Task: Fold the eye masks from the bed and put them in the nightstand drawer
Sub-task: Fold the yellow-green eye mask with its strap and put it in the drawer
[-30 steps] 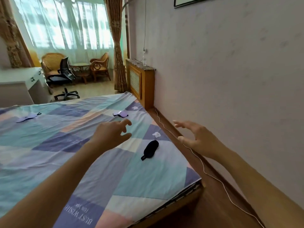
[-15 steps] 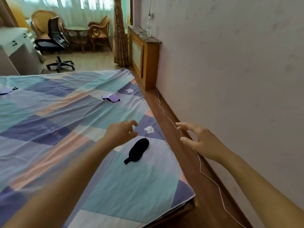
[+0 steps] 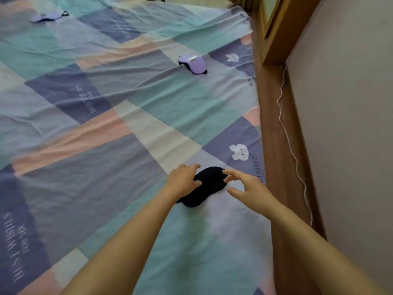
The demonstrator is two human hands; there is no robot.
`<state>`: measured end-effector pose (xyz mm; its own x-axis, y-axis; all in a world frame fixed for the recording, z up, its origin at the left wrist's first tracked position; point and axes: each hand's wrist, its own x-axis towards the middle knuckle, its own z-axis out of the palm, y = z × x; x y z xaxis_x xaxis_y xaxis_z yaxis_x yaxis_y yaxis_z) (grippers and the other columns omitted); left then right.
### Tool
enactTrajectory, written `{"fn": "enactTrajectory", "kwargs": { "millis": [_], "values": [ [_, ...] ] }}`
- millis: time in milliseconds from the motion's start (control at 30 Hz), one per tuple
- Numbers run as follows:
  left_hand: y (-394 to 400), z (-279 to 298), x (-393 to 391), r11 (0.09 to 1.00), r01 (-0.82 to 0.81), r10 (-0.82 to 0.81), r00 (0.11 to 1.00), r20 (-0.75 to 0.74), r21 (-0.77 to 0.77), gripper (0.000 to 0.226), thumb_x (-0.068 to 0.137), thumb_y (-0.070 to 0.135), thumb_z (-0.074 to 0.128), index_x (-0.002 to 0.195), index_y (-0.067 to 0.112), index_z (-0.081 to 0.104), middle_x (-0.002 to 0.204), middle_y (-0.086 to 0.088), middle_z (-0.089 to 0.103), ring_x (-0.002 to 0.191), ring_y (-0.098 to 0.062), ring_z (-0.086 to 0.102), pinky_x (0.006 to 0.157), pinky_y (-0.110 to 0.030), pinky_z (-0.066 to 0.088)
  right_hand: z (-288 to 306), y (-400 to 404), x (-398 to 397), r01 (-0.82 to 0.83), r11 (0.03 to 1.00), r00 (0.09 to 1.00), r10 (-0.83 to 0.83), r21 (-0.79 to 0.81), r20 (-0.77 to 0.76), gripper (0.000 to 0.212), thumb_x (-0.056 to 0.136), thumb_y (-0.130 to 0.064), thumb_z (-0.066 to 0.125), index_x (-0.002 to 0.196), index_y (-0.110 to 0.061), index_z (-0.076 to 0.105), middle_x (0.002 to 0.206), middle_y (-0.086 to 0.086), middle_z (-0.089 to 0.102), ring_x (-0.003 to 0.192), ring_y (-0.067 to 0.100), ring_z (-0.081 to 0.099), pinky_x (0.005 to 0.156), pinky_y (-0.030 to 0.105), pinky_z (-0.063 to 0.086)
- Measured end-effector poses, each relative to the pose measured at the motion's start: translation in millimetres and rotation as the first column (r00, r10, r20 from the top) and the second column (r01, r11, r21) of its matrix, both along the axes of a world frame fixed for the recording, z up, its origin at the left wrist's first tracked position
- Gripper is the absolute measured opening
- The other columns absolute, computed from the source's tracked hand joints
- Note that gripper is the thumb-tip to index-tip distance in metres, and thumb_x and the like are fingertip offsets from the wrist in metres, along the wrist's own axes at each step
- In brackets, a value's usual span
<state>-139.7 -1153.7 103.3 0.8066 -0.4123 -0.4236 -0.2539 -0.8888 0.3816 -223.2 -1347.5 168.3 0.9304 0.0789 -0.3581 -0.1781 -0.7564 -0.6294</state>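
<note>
Black eye mask (image 3: 207, 188): judged light, limp; best pinched at ends.
Left hand (image 3: 182, 182): rested on mask, fingers loosely curled.
Right hand (image 3: 247, 186): fingers apart, nothing held.

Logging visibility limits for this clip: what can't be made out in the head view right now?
- Black eye mask: its left end is hidden under the left hand; any strap cannot be seen.
- Right hand: whether the fingertips touch the mask cannot be told.
- Far purple eye mask: small and blurred near the top edge.
- Nightstand drawer: not in frame.
- White cable: its ends cannot be made out.
</note>
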Motion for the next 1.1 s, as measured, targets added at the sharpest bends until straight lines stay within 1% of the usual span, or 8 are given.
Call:
{"fn": "enactTrajectory", "kwargs": {
  "millis": [200, 333, 533, 733, 800, 900, 1000, 1100],
  "values": [
    [-16, -90, 28, 0.996, -0.005, 0.011, 0.997, -0.072, 0.089, 0.063, 0.089, 0.034, 0.062, 0.144, 0.021, 0.035, 0.135, -0.006, 0.055, 0.129, -0.027, 0.041, 0.097, -0.040, 0.041, -100, -1, 27, 0.002, 1.000, 0.994, 0.000, 0.018, -0.107, 0.052, 0.087, -0.023, 0.061, 0.135, -0.031, 0.044, 0.114, -0.012, 0.061, 0.108, 0.009, 0.055, 0.093, 0.030, 0.046],
    [-14, -112, 30, 0.993, -0.121, 0.121, 0.993, -0.006, 0.014, 0.047, 0.085, 0.029, 0.068, 0.128, 0.022, 0.051, 0.121, -0.001, 0.063, 0.119, -0.024, 0.048, 0.088, -0.036, 0.039, -134, -5, 30, 0.039, 0.999, 0.992, -0.034, 0.035, -0.118, 0.056, 0.087, -0.024, 0.061, 0.138, -0.034, 0.040, 0.117, -0.014, 0.060, 0.111, 0.009, 0.052, 0.092, 0.028, 0.044],
    [-7, -100, 18, 0.974, -0.207, 0.191, 0.969, -0.158, -0.093, 0.017, 0.089, 0.032, 0.061, 0.105, 0.025, 0.063, 0.107, 0.005, 0.067, 0.098, -0.020, 0.060, 0.072, -0.029, 0.040, -149, -4, 31, 0.184, 0.974, 0.974, -0.163, 0.130, -0.156, 0.064, 0.085, -0.025, 0.065, 0.142, -0.031, 0.034, 0.119, -0.010, 0.060, 0.109, 0.013, 0.055, 0.093, 0.027, 0.041],
    [-11, -60, 4, 0.899, -0.237, 0.230, 0.971, -0.063, -0.369, 0.011, 0.090, 0.020, 0.059, 0.100, 0.026, 0.061, 0.090, 0.006, 0.069, 0.069, -0.018, 0.059, 0.067, -0.032, 0.050, -141, 16, 44, 0.520, 0.726, 0.852, -0.473, 0.449, -0.222, 0.069, 0.079, -0.019, 0.073, 0.137, -0.028, 0.037, 0.109, 0.004, 0.066, 0.107, 0.012, 0.060, 0.093, 0.028, 0.044],
    [-10, -55, 4, 0.840, -0.304, 0.289, 0.952, -0.104, -0.449, 0.020, 0.088, 0.013, 0.061, 0.095, 0.032, 0.060, 0.082, 0.006, 0.067, 0.063, -0.016, 0.062, 0.063, -0.030, 0.052, -133, 22, 48, 0.538, 0.634, 0.829, -0.515, 0.555, -0.216, 0.060, 0.081, -0.009, 0.070, 0.132, -0.024, 0.041, 0.104, 0.005, 0.068, 0.102, 0.012, 0.063, 0.086, 0.023, 0.047],
    [-2, -52, 10, 0.669, -0.508, 0.458, 0.857, -0.238, -0.542, 0.033, 0.084, 0.002, 0.061, 0.085, 0.034, 0.060, 0.074, 0.000, 0.067, 0.061, -0.019, 0.063, 0.061, -0.030, 0.053, -119, 25, 48, 0.493, 0.501, 0.820, -0.539, 0.711, -0.189, 0.034, 0.086, -0.001, 0.063, 0.112, -0.016, 0.048, 0.094, 0.005, 0.070, 0.080, 0.016, 0.069, 0.075, 0.022, 0.053],
    [6, -48, 17, 0.437, -0.663, 0.585, 0.723, -0.368, -0.608, 0.033, 0.082, -0.008, 0.056, 0.076, 0.022, 0.067, 0.075, -0.005, 0.070, 0.066, -0.019, 0.062, 0.063, -0.031, 0.054, -110, 23, 39, 0.460, 0.482, 0.837, -0.516, 0.746, -0.182, 0.026, 0.087, 0.002, 0.060, 0.096, -0.015, 0.043, 0.082, 0.008, 0.063, 0.058, 0.017, 0.060, 0.066, 0.022, 0.051],
    [12, -41, 20, 0.234, -0.742, 0.607, 0.616, -0.502, -0.628, 0.035, 0.084, -0.012, 0.051, 0.074, 0.015, 0.071, 0.083, -0.005, 0.073, 0.074, -0.012, 0.068, 0.069, -0.024, 0.057, -109, 23, 25, 0.466, 0.531, 0.855, -0.477, 0.708, -0.205, 0.030, 0.084, 0.003, 0.062, 0.094, -0.016, 0.042, 0.078, 0.005, 0.062, 0.052, 0.014, 0.051, 0.061, 0.018, 0.045]
  ]
}}
